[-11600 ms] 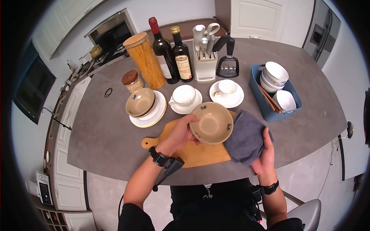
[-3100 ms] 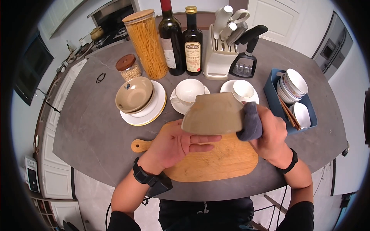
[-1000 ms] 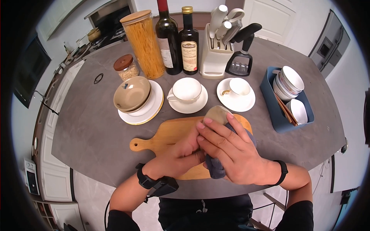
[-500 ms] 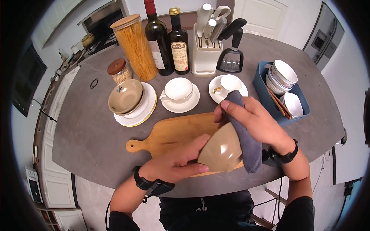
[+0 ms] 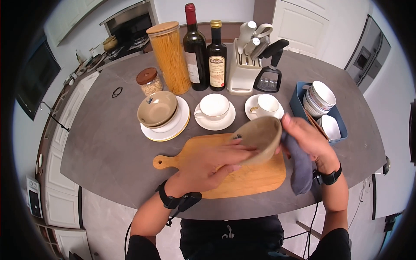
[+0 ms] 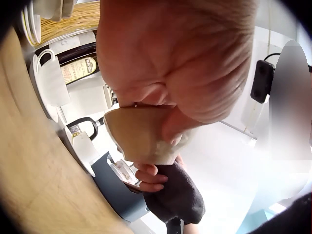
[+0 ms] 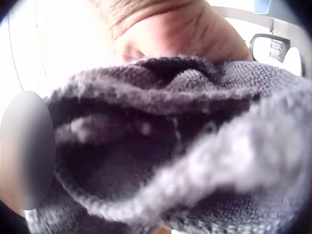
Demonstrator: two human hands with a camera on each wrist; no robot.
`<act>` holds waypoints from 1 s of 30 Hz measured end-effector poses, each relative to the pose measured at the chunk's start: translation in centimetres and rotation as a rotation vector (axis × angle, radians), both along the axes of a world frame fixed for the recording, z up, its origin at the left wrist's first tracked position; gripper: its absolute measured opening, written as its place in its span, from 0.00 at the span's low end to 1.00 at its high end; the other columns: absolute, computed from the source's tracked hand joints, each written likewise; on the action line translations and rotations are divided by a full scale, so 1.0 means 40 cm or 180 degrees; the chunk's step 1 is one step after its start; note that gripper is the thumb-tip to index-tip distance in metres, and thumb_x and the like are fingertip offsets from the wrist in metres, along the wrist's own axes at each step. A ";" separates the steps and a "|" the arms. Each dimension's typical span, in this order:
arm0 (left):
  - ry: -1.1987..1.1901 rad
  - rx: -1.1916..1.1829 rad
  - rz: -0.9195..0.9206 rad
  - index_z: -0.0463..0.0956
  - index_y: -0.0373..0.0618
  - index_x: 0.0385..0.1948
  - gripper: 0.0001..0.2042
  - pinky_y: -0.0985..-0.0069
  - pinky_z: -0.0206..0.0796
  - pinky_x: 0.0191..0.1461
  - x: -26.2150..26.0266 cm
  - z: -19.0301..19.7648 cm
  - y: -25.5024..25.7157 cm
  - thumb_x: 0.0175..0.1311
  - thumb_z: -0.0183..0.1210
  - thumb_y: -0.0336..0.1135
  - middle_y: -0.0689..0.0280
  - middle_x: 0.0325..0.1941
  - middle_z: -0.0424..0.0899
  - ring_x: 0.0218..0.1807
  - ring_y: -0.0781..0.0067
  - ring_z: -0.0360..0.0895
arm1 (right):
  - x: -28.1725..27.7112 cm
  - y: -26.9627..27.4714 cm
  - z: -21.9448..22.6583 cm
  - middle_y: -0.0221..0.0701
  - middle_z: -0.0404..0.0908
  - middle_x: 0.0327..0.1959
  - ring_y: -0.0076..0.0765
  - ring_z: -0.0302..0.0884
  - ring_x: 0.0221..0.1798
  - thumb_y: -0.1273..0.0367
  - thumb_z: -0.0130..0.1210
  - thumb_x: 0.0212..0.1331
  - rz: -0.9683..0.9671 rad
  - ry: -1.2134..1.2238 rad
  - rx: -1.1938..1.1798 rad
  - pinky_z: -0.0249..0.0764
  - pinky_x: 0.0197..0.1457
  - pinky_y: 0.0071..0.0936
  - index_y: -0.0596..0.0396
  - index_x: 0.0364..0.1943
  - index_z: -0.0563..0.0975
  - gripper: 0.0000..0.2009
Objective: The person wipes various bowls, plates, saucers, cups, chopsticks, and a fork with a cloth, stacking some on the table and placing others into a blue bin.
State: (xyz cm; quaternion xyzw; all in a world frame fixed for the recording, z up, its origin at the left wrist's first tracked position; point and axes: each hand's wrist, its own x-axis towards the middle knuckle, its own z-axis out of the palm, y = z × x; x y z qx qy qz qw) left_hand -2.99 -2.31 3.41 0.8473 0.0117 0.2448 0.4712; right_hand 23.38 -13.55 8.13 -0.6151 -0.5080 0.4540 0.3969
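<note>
A beige bowl (image 5: 262, 134) is held tilted above the wooden cutting board (image 5: 255, 182). My left hand (image 5: 208, 167) holds its near left side, fingers reaching over the inside; in the left wrist view the thumb presses the bowl's outer wall (image 6: 141, 134). At the bowl's right side my right hand (image 5: 310, 138) has its thumb by the rim and grips a grey-blue cloth (image 5: 302, 171), which hangs below it. Folds of this cloth (image 7: 122, 165) fill most of the right wrist view.
Beige bowls (image 5: 158, 108) sit on white plates (image 5: 182, 123) to the left. Two cups (image 5: 214, 106) on saucers stand behind the board. Further back are bottles (image 5: 216, 65), a pasta jar (image 5: 169, 60) and a knife block (image 5: 242, 73). A blue basket (image 5: 299, 97) holds white bowls at right.
Half a second ago the bowl showed its outer base; now its inside faces up and left. My left hand has moved over the bowl, and the cloth hangs lower at the right.
</note>
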 end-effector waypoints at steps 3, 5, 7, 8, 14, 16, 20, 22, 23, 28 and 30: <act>0.0082 0.0042 -0.0220 0.80 0.44 0.59 0.18 0.53 0.51 0.80 0.007 -0.014 -0.006 0.69 0.55 0.24 0.59 0.59 0.85 0.73 0.52 0.70 | -0.020 -0.036 -0.004 0.24 0.75 0.21 0.14 0.66 0.21 0.38 0.52 0.66 -0.0428 -0.0095 -0.0678 0.61 0.21 0.16 0.60 0.39 0.82 0.33; 0.0249 0.1012 -0.0505 0.81 0.54 0.60 0.19 0.46 0.41 0.82 0.003 -0.015 0.006 0.69 0.56 0.27 0.61 0.64 0.82 0.73 0.48 0.68 | -0.001 -0.069 -0.043 0.22 0.75 0.24 0.11 0.62 0.19 0.47 0.62 0.58 -0.0616 -0.0146 -0.1179 0.51 0.15 0.18 0.60 0.43 0.81 0.26; 0.0197 0.1190 -0.0482 0.81 0.57 0.60 0.19 0.45 0.38 0.83 0.002 -0.008 -0.015 0.69 0.56 0.29 0.61 0.66 0.80 0.74 0.49 0.67 | 0.004 -0.086 -0.088 0.21 0.75 0.25 0.11 0.61 0.18 0.50 0.63 0.57 -0.0519 -0.0004 -0.1104 0.50 0.14 0.18 0.60 0.44 0.81 0.24; 0.0180 0.1367 -0.0461 0.82 0.59 0.59 0.18 0.44 0.35 0.83 0.000 -0.004 -0.024 0.70 0.57 0.31 0.62 0.68 0.79 0.75 0.50 0.67 | 0.005 -0.094 -0.092 0.20 0.75 0.25 0.12 0.60 0.16 0.54 0.64 0.56 -0.0412 0.0173 -0.1031 0.48 0.13 0.18 0.59 0.45 0.81 0.23; -0.0202 -0.0513 -0.0457 0.80 0.47 0.60 0.17 0.59 0.54 0.78 -0.019 0.033 0.017 0.69 0.60 0.29 0.58 0.68 0.78 0.73 0.59 0.70 | 0.049 -0.108 -0.131 0.21 0.77 0.27 0.13 0.62 0.16 0.59 0.63 0.58 -0.0767 -0.0118 -0.0960 0.52 0.13 0.18 0.59 0.45 0.81 0.18; -0.0178 -0.0705 -0.0499 0.79 0.44 0.60 0.17 0.63 0.58 0.76 -0.019 0.026 0.033 0.70 0.60 0.29 0.58 0.68 0.78 0.73 0.62 0.70 | 0.047 -0.109 -0.116 0.22 0.77 0.27 0.13 0.62 0.16 0.60 0.63 0.59 -0.0825 0.0004 -0.0936 0.53 0.13 0.18 0.59 0.45 0.81 0.18; 0.0047 -0.1260 -0.0532 0.77 0.39 0.60 0.16 0.68 0.63 0.73 -0.013 0.010 0.042 0.73 0.58 0.29 0.59 0.66 0.80 0.70 0.67 0.73 | 0.045 -0.116 -0.091 0.24 0.77 0.26 0.13 0.64 0.17 0.56 0.64 0.62 -0.0920 -0.0421 -0.1090 0.56 0.15 0.17 0.60 0.46 0.81 0.20; 0.0116 -0.1319 -0.0461 0.77 0.38 0.60 0.16 0.69 0.64 0.73 -0.011 0.006 0.045 0.74 0.57 0.30 0.59 0.66 0.80 0.69 0.69 0.74 | 0.051 -0.124 -0.096 0.24 0.77 0.26 0.14 0.67 0.20 0.54 0.64 0.63 -0.0876 -0.0615 -0.1038 0.60 0.18 0.17 0.60 0.47 0.81 0.21; 0.0182 -0.1397 -0.0389 0.77 0.38 0.60 0.15 0.70 0.65 0.72 -0.010 0.008 0.046 0.75 0.56 0.30 0.59 0.66 0.80 0.67 0.70 0.75 | 0.054 -0.132 -0.094 0.24 0.77 0.26 0.15 0.69 0.24 0.51 0.63 0.65 -0.0809 -0.0788 -0.0484 0.64 0.24 0.17 0.60 0.48 0.80 0.24; 0.0169 -0.1423 -0.0116 0.77 0.39 0.59 0.14 0.74 0.68 0.68 0.016 0.008 -0.001 0.76 0.55 0.31 0.62 0.61 0.82 0.62 0.74 0.78 | -0.014 -0.195 0.019 0.27 0.78 0.36 0.19 0.74 0.36 0.43 0.51 0.71 -0.1098 0.0206 0.0264 0.73 0.40 0.20 0.60 0.54 0.78 0.31; 0.0271 -0.1359 -0.0041 0.75 0.37 0.61 0.16 0.73 0.67 0.69 0.016 0.021 -0.059 0.76 0.54 0.31 0.60 0.62 0.81 0.63 0.73 0.78 | -0.077 -0.207 0.034 0.26 0.78 0.39 0.20 0.73 0.44 0.44 0.45 0.75 -0.0782 0.0789 0.0385 0.72 0.47 0.19 0.58 0.58 0.76 0.30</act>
